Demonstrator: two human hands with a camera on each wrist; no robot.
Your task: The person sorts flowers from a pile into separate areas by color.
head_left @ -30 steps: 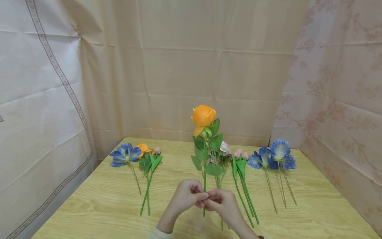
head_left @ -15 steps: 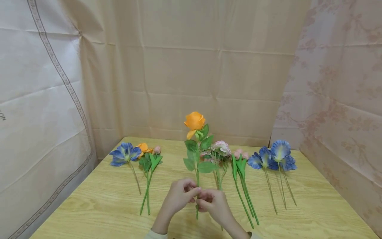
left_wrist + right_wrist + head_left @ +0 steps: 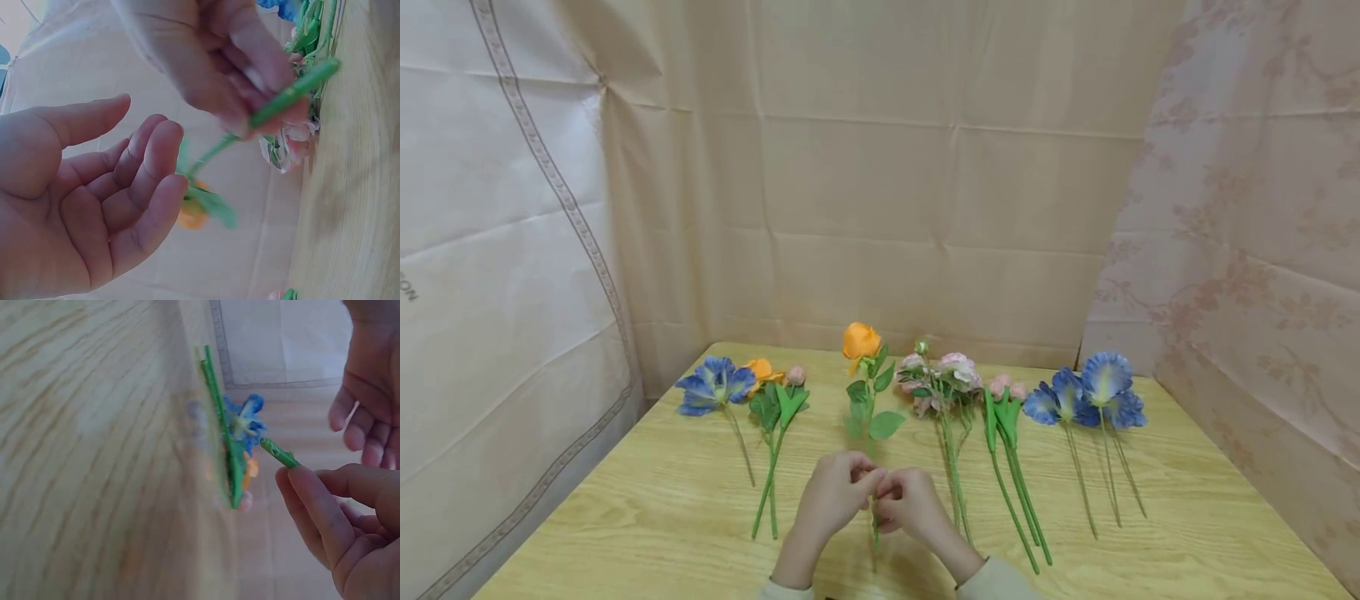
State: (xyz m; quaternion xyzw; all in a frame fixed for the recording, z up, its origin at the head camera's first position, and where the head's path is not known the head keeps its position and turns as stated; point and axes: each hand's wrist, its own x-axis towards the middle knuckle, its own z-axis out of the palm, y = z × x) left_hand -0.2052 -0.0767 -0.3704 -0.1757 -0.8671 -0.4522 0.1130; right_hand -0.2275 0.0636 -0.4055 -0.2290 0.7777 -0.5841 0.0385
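Observation:
My right hand [image 3: 917, 504] pinches the green stem of an artificial orange rose [image 3: 861, 341] between thumb and fingers, near its lower end. The rose stands upright over the middle of the table, its leaves above the hands. In the right wrist view the cut stem end [image 3: 278, 453] pokes out past the pinching fingertips. My left hand [image 3: 831, 496] is beside the stem, close to the right fingertips. The left wrist view shows that hand [image 3: 94, 200] with palm turned up, fingers loosely bent and thumb apart, nothing in its grasp; the blurred bloom [image 3: 193, 215] shows beyond its fingertips.
On the wooden table [image 3: 647, 517], a blue flower [image 3: 715, 383], an orange rose [image 3: 762, 372] and a pink tulip [image 3: 792, 404] lie left. To the right lie pale pink peonies [image 3: 958, 372], pink tulips [image 3: 1000, 417] and blue flowers [image 3: 1106, 379]. A beige curtain [image 3: 880, 183] hangs behind.
Both hands have shifted left with the orange rose, and its bloom has dropped lower and farther back. The pale pink peonies, partly covered before, now show beside it.

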